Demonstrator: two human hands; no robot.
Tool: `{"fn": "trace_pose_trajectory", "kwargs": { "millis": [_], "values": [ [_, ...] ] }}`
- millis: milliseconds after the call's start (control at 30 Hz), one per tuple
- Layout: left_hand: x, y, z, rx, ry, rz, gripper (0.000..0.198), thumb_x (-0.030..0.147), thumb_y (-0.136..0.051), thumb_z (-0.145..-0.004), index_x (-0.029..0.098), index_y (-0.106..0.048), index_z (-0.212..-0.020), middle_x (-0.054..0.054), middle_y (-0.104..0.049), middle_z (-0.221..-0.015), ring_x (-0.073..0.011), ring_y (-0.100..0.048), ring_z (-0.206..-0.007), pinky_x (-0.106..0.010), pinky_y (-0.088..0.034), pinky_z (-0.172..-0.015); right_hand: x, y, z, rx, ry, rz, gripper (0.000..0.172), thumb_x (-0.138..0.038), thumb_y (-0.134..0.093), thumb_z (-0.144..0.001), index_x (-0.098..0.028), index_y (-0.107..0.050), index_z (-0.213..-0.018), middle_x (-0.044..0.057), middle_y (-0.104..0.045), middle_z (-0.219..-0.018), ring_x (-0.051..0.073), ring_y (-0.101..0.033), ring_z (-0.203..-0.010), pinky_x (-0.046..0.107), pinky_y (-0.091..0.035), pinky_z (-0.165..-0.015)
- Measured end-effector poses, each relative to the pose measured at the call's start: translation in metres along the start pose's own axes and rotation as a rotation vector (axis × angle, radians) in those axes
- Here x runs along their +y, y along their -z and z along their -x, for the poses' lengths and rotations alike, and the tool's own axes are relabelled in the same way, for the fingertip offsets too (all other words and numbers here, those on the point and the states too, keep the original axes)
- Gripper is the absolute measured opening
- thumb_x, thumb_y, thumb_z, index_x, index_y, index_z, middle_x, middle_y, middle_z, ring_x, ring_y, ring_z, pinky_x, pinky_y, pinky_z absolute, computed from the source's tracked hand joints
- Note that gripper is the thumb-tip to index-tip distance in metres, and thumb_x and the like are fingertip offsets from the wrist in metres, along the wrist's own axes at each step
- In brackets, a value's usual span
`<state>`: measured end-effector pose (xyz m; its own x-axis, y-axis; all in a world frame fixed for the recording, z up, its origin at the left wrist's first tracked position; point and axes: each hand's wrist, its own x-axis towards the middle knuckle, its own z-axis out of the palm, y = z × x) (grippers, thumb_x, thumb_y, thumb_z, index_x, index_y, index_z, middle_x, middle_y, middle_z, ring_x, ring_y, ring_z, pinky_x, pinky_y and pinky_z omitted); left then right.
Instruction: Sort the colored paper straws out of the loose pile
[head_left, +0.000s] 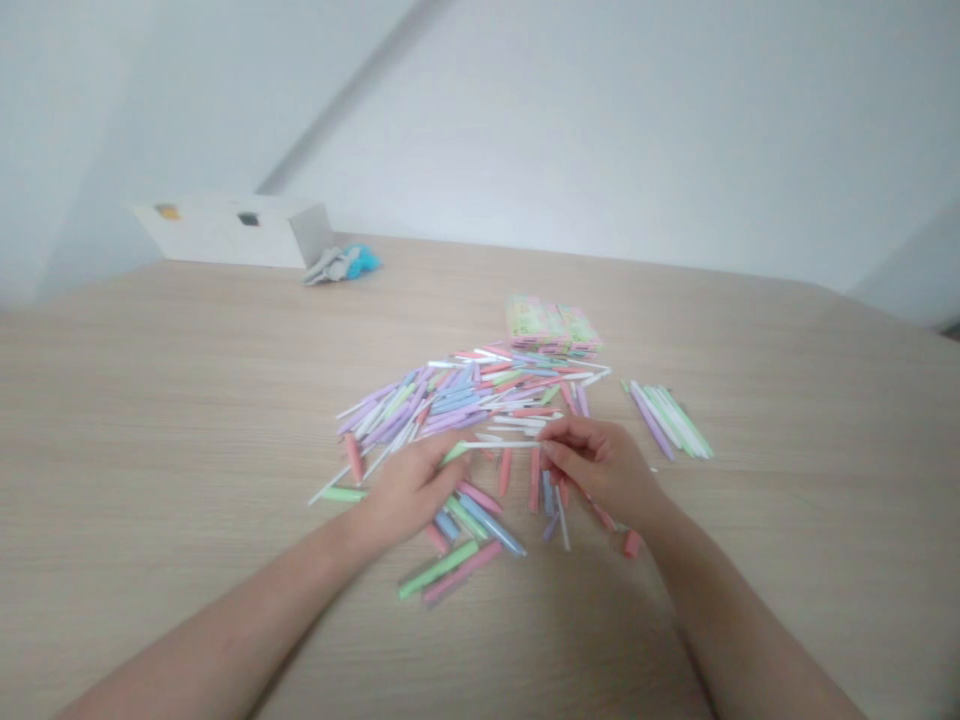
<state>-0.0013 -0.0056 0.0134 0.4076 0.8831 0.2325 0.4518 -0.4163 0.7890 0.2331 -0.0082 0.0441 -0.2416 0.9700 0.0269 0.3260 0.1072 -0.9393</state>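
Note:
A thin white stick (502, 444), like a pen refill, stretches level between my two hands. Its left end meets a light green pen part (455, 452) that the fingers of my left hand (409, 488) are closed around. The thumb and fingers of my right hand (600, 460) pinch the stick's right end. Beyond the hands lies a wide heap of pastel pen parts (457, 398) and white sticks. Closer in, several green, pink and blue pen barrels (439, 570) are scattered below my left hand. Red pieces and another white stick (562, 520) lie partly under my right hand.
Flat printed packets (551, 325) are stacked behind the heap. A row of white, green and purple pens (671, 420) lies to the right. At the back left stand a white box (232, 235) and a crumpled grey and blue item (341, 264), near the wall.

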Motion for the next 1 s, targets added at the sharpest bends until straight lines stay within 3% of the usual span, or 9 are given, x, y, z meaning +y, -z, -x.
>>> {"fn": "trace_pose_trajectory", "kwargs": {
  "millis": [167,333,500,767,1000],
  "values": [
    [0.005,0.003,0.001,-0.042,-0.043,-0.276,0.031,0.033,-0.041,-0.091,0.026,-0.06,-0.115,-0.003,-0.07,-0.089,-0.0211,-0.063,-0.083,-0.025,-0.043,-0.069,-0.005,0.0,0.001,-0.047,-0.014,0.064,0.008,-0.022,-0.051,-0.08,-0.019,-0.059,-0.081,-0.004,-0.06,-0.053,0.011,-0.058,-0.041,0.02,-0.039,-0.038],
    [0.006,0.004,0.001,-0.177,-0.118,-0.38,0.037,0.031,-0.032,-0.094,0.028,-0.054,-0.124,-0.004,-0.067,-0.108,-0.0219,-0.061,-0.096,-0.029,-0.042,-0.082,-0.004,0.0,0.0,-0.134,0.038,0.147,0.013,-0.021,-0.05,-0.082,-0.02,-0.062,-0.077,-0.003,-0.062,-0.055,0.012,-0.06,-0.049,0.021,-0.043,-0.047],
    [0.003,-0.002,0.002,-0.265,-0.155,-0.395,0.038,0.031,-0.031,-0.095,0.026,-0.053,-0.125,-0.003,-0.07,-0.084,-0.0209,-0.063,-0.081,-0.029,-0.042,-0.076,0.001,-0.008,0.001,-0.203,0.081,0.179,0.014,-0.021,-0.05,-0.082,-0.02,-0.064,-0.077,-0.002,-0.061,-0.059,0.012,-0.059,-0.054,0.022,-0.045,-0.052],
    [-0.003,-0.008,0.004,-0.238,-0.177,-0.486,0.033,0.028,-0.034,-0.094,0.024,-0.057,-0.117,-0.004,-0.067,-0.082,-0.0216,-0.061,-0.075,-0.029,-0.04,-0.07,0.003,-0.023,0.001,-0.216,0.093,0.166,0.012,-0.017,-0.052,-0.081,-0.017,-0.06,-0.072,-0.001,-0.06,-0.062,0.012,-0.058,-0.059,0.022,-0.044,-0.057],
    [0.0,-0.007,0.003,-0.212,-0.171,-0.296,0.032,0.029,-0.035,-0.093,0.024,-0.061,-0.112,-0.001,-0.06,-0.062,-0.0176,-0.058,-0.062,-0.025,-0.04,-0.064,0.001,-0.023,-0.002,-0.251,0.079,0.055,0.013,-0.023,-0.053,-0.083,-0.018,-0.06,-0.074,-0.001,-0.061,-0.064,0.012,-0.058,-0.061,0.023,-0.045,-0.059]
  ]
}}
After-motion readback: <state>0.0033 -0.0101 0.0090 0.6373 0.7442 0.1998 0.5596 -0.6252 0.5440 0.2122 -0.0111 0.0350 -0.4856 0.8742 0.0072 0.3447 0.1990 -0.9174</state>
